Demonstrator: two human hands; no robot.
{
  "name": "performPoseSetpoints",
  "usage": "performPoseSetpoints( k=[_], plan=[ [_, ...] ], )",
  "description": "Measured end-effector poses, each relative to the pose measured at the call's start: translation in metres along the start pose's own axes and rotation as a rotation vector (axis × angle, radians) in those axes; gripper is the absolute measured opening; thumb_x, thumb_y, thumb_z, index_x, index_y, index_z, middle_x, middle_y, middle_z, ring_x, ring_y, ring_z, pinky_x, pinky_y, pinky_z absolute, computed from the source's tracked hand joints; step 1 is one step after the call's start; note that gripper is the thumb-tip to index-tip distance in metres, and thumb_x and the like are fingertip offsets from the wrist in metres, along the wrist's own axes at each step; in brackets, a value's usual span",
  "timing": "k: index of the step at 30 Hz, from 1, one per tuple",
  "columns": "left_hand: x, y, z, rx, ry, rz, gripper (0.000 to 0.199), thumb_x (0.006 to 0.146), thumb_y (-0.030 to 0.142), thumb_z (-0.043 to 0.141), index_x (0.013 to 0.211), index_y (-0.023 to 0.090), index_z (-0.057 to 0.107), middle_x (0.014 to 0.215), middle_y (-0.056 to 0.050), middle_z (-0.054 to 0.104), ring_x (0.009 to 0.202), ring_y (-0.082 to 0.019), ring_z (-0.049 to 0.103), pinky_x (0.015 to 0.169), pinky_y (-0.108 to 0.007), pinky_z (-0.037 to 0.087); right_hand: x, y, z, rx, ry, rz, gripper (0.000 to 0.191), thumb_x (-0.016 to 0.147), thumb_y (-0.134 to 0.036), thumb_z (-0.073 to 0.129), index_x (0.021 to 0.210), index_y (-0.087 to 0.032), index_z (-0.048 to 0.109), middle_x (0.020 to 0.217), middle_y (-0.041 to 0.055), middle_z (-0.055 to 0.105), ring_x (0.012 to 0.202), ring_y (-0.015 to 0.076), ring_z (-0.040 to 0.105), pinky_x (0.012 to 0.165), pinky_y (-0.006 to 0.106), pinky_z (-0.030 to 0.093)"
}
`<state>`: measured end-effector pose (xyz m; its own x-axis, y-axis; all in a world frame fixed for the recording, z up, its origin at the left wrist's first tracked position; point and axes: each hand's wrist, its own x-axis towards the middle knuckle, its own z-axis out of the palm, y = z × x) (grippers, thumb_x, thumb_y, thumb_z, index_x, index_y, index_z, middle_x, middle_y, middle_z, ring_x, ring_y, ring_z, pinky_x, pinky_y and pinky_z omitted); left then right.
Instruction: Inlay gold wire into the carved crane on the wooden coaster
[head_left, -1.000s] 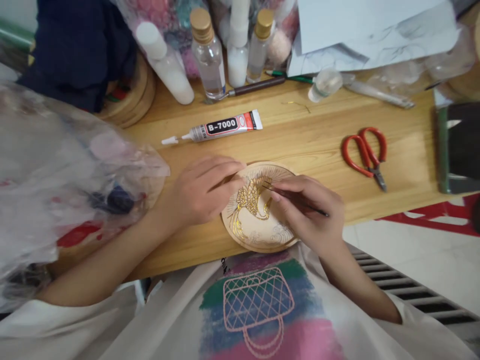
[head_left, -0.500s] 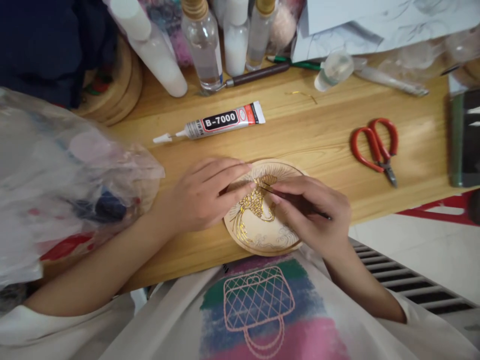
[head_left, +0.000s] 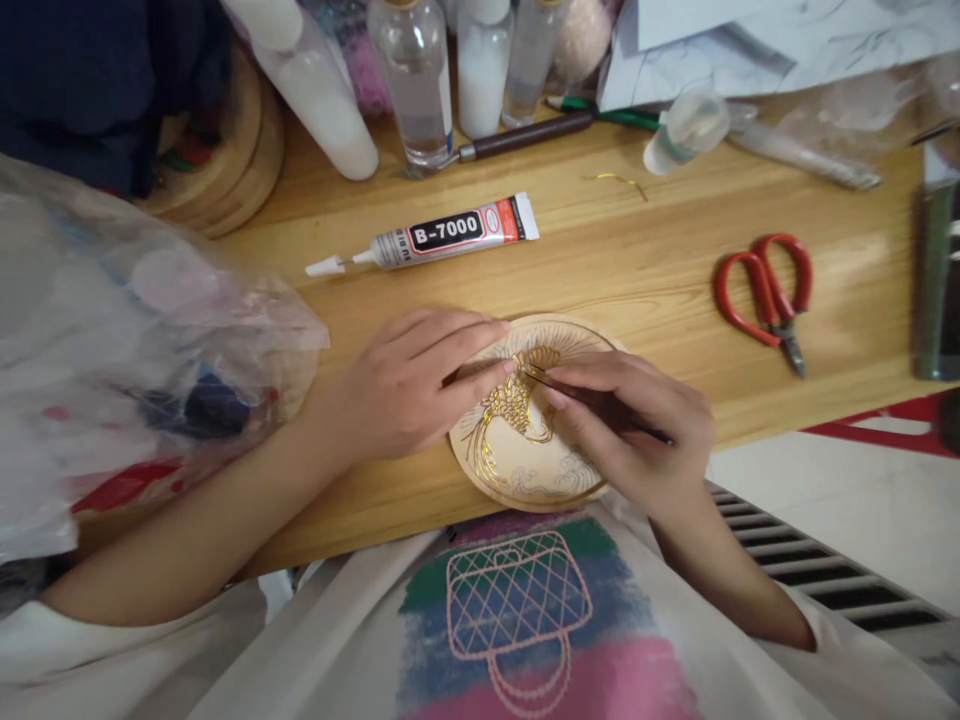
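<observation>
A round wooden plate (head_left: 517, 475) lies at the table's front edge. It carries a line drawing, partly traced in gold wire (head_left: 510, 405) that forms a bird-like figure with long tail lines. My left hand (head_left: 420, 385) rests palm down over the plate's left side, fingers stretched out, one fingertip touching the gold pattern. My right hand (head_left: 645, 420) is closed around dark, slim tweezers (head_left: 536, 375), whose tips meet the pattern close to that fingertip. Whether the tips grip any wire is too small to tell. The right part of the plate is hidden under my right hand.
Beyond the plate lies a B-7000 glue tube (head_left: 457, 232). Red-handled pliers (head_left: 772, 295) are to the right, a scrap of gold wire (head_left: 619, 180) further back. Several bottles (head_left: 416, 90), a dark-handled tool (head_left: 529, 137) and papers (head_left: 697, 50) line the back. A plastic bag (head_left: 150, 350) bulges at left.
The view has shifted slightly, so the pliers and back items sit a little further right and higher. Both hands and the tweezers keep nearly the same place on the plate.
</observation>
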<state>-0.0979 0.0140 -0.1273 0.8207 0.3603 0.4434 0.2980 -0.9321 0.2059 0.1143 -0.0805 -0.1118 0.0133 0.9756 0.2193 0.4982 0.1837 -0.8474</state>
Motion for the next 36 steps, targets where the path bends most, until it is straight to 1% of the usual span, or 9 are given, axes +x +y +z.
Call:
performPoseSetpoints(
  k=[2, 4, 8, 14, 20, 25, 30, 33, 36],
  plan=[
    [0.0003, 0.0006, -0.0007, -0.017, -0.012, -0.030, 0.012, 0.095, 0.022, 0.062, 0.105, 0.017, 0.065, 0.114, -0.007, 0.074, 0.104, -0.022, 0.069, 0.090, -0.036, 0.057, -0.0001, -0.0002, -0.0002, -0.001, 0.001, 0.005, 0.024, 0.084, -0.013, 0.071, 0.103, -0.028, 0.072, 0.092, 0.0003, 0.077, 0.083, 0.0166, 0.072, 0.076, 0.034, 0.062],
    [0.0004, 0.0013, -0.0011, -0.022, -0.027, -0.049, 0.011, 0.095, 0.023, 0.061, 0.105, 0.019, 0.065, 0.115, -0.006, 0.073, 0.105, -0.022, 0.069, 0.091, -0.035, 0.057, 0.0000, -0.0004, -0.0003, 0.003, 0.000, 0.000, 0.024, 0.084, -0.013, 0.071, 0.103, -0.028, 0.072, 0.091, 0.0003, 0.077, 0.082, 0.0164, 0.072, 0.076, 0.033, 0.062],
    [0.0002, 0.0022, -0.0003, -0.041, -0.014, -0.078, 0.011, 0.096, 0.024, 0.059, 0.106, 0.022, 0.065, 0.115, -0.005, 0.073, 0.106, -0.021, 0.069, 0.094, -0.034, 0.056, 0.0007, -0.0005, -0.0007, 0.001, -0.012, -0.004, 0.024, 0.084, -0.013, 0.071, 0.103, -0.028, 0.071, 0.092, 0.0008, 0.077, 0.082, 0.0162, 0.072, 0.076, 0.034, 0.062],
    [-0.0011, 0.0027, 0.0016, -0.118, 0.002, -0.113, 0.019, 0.097, 0.022, 0.057, 0.115, 0.021, 0.063, 0.117, -0.006, 0.072, 0.106, -0.021, 0.067, 0.094, -0.034, 0.054, 0.0003, 0.0003, -0.0013, -0.004, -0.021, -0.004, 0.024, 0.084, -0.011, 0.071, 0.103, -0.026, 0.071, 0.091, 0.0011, 0.077, 0.083, 0.0157, 0.072, 0.079, 0.033, 0.062],
    [-0.0020, 0.0014, 0.0027, -0.203, 0.000, -0.176, 0.022, 0.098, 0.025, 0.054, 0.118, 0.024, 0.062, 0.117, -0.004, 0.072, 0.107, -0.021, 0.066, 0.092, -0.034, 0.051, 0.0004, 0.0002, -0.0013, -0.004, -0.017, 0.001, 0.026, 0.084, -0.012, 0.071, 0.104, -0.029, 0.071, 0.091, 0.0005, 0.077, 0.083, 0.0167, 0.072, 0.077, 0.034, 0.062],
    [-0.0013, -0.0005, 0.0016, -0.154, -0.030, -0.106, 0.019, 0.097, 0.024, 0.056, 0.114, 0.020, 0.064, 0.118, -0.007, 0.072, 0.106, -0.023, 0.067, 0.091, -0.035, 0.051, 0.0002, 0.0003, -0.0010, -0.004, -0.018, -0.011, 0.026, 0.083, -0.010, 0.071, 0.103, -0.027, 0.071, 0.091, 0.0007, 0.077, 0.083, 0.0156, 0.072, 0.078, 0.032, 0.062],
    [0.0009, 0.0018, 0.0006, -0.137, -0.049, -0.178, 0.020, 0.099, 0.032, 0.056, 0.110, 0.017, 0.063, 0.114, -0.006, 0.072, 0.105, -0.021, 0.069, 0.091, -0.033, 0.055, 0.0000, 0.0001, -0.0006, 0.010, -0.012, 0.001, 0.025, 0.082, -0.009, 0.072, 0.102, -0.025, 0.071, 0.091, 0.0007, 0.076, 0.085, 0.0145, 0.071, 0.079, 0.030, 0.061],
    [0.0007, 0.0023, 0.0010, -0.105, -0.051, -0.168, 0.024, 0.101, 0.033, 0.053, 0.115, 0.015, 0.062, 0.114, -0.007, 0.071, 0.105, -0.020, 0.068, 0.092, -0.033, 0.055, -0.0002, 0.0004, -0.0010, 0.021, -0.019, 0.004, 0.024, 0.083, -0.009, 0.072, 0.102, -0.024, 0.071, 0.091, 0.0011, 0.076, 0.086, 0.0143, 0.071, 0.081, 0.030, 0.060],
    [-0.0005, 0.0013, 0.0014, -0.078, -0.044, -0.119, 0.024, 0.101, 0.030, 0.052, 0.118, 0.016, 0.060, 0.116, -0.005, 0.070, 0.107, -0.019, 0.067, 0.093, -0.033, 0.055, -0.0007, 0.0007, -0.0016, 0.020, -0.022, -0.001, 0.025, 0.082, -0.008, 0.072, 0.102, -0.024, 0.072, 0.092, 0.0012, 0.076, 0.086, 0.0143, 0.071, 0.082, 0.030, 0.060]
  ],
)
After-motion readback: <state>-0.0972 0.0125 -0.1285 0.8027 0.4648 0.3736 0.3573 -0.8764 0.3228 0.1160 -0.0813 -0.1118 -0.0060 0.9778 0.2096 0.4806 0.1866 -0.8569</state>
